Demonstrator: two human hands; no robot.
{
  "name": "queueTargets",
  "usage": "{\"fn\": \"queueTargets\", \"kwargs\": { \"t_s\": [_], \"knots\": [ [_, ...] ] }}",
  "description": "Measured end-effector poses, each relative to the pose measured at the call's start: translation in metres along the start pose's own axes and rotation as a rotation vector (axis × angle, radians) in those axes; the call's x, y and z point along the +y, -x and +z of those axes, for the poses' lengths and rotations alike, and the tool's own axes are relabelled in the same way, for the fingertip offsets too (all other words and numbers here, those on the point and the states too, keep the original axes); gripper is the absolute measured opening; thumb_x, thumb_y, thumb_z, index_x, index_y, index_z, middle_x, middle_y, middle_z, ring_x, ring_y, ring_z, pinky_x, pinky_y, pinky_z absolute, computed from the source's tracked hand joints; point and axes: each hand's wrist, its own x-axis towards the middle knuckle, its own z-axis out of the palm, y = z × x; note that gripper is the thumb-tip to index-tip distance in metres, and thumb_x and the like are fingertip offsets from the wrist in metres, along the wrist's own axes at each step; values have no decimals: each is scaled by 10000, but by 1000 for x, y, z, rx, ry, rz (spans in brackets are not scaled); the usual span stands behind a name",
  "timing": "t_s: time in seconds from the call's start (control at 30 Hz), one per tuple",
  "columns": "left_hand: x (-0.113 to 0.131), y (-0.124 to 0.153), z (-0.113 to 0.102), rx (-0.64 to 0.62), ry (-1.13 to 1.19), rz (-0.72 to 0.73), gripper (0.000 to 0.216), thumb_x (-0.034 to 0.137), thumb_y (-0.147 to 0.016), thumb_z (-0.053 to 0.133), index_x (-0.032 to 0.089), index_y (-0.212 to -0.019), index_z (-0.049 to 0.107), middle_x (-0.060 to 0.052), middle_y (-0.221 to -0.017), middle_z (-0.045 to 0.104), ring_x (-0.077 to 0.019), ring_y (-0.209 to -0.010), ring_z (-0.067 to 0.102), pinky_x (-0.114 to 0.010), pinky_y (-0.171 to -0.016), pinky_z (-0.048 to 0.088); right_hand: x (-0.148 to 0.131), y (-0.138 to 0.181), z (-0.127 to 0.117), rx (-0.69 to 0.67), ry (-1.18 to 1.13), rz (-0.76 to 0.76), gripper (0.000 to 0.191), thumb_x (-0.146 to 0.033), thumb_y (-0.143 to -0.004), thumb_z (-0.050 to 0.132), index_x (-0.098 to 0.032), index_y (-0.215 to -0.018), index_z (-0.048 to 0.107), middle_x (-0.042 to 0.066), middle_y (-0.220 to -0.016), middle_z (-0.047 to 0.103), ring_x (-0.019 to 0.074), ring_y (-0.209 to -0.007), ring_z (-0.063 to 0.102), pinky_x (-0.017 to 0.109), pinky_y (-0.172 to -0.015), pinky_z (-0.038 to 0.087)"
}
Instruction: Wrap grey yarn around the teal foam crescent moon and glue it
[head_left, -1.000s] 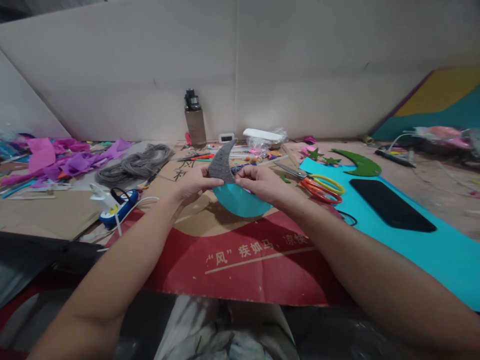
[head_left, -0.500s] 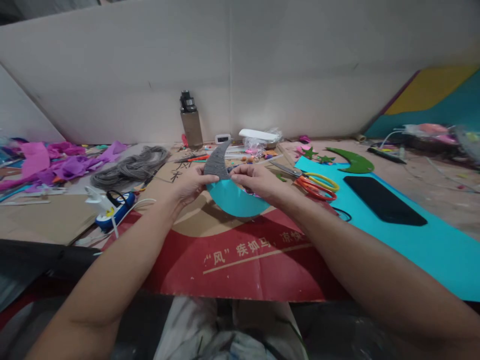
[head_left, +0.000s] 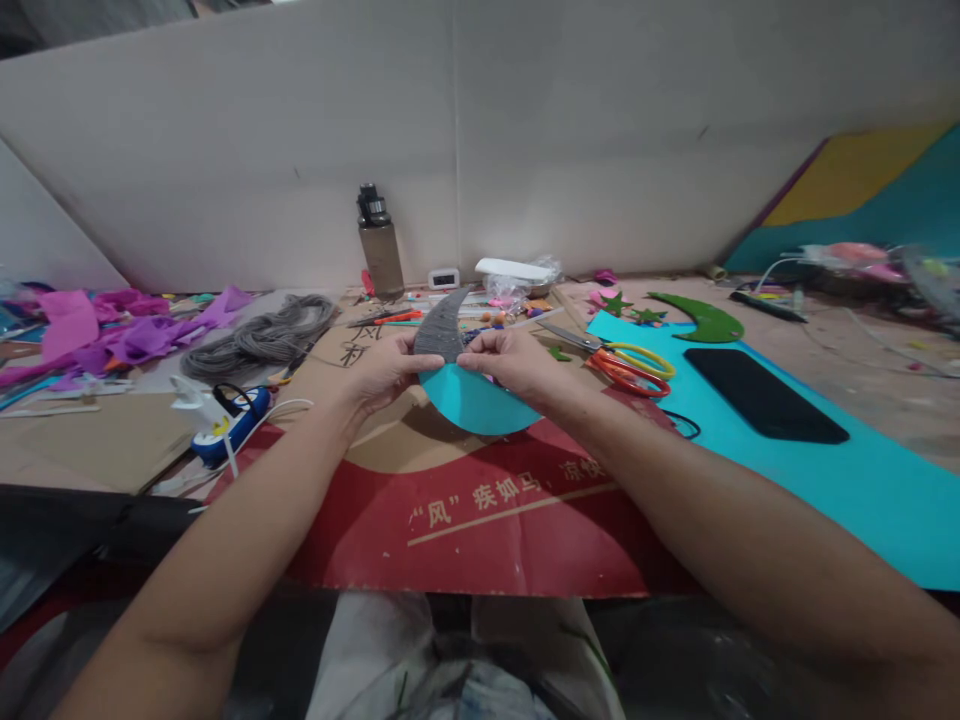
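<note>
Between my hands is a crescent-shaped cutout (head_left: 480,403), bright blue on its lower part and covered with grey cord (head_left: 441,328) on its upper part. My left hand (head_left: 391,368) is closed on the left edge, thumb lying at the border of grey and blue. My right hand (head_left: 504,362) pinches at the inner curve where the grey ends, its fingertips close to the left thumb. Whether a loose cord end lies between the right fingertips is too small to tell. Below lies red and brown cardboard (head_left: 525,550).
Right of my hands lie orange-and-yellow scissors (head_left: 630,370), a black phone (head_left: 765,395) on a blue sheet (head_left: 840,500), and a green crescent (head_left: 705,318). To the left are a grey cord bundle (head_left: 259,335), purple paper (head_left: 150,335) and a blue power strip (head_left: 231,425). A bottle (head_left: 382,255) stands behind.
The grey-covered tip has tilted slightly right and downward. My right fingers have shifted a little at the grey-blue border, while both hands keep their hold. The camera view has shifted slightly.
</note>
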Motion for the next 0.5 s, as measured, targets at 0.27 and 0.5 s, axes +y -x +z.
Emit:
{"fn": "queueTargets", "kwargs": {
  "t_s": [0.27,0.5],
  "knots": [
    [-3,-4,-11,10,27,-30,304,332,-653,769,135,-873,696,-62,-796,699,-139,-656,624,-278,-654,503,5,-5,-2,8,-21,-19,233,-375,-700,636,-177,-628,537,-57,-504,422,75,-479,341,248,-489,235],
    [-3,-5,-15,-36,85,23,300,273,-589,815,131,-823,694,-35,-765,701,-116,-641,622,-241,-643,487,0,0,-1,-118,-259,2,281,-401,-697,658,-188,-638,485,-88,-472,334,55,-428,247,239,-455,157]
  ]
}}
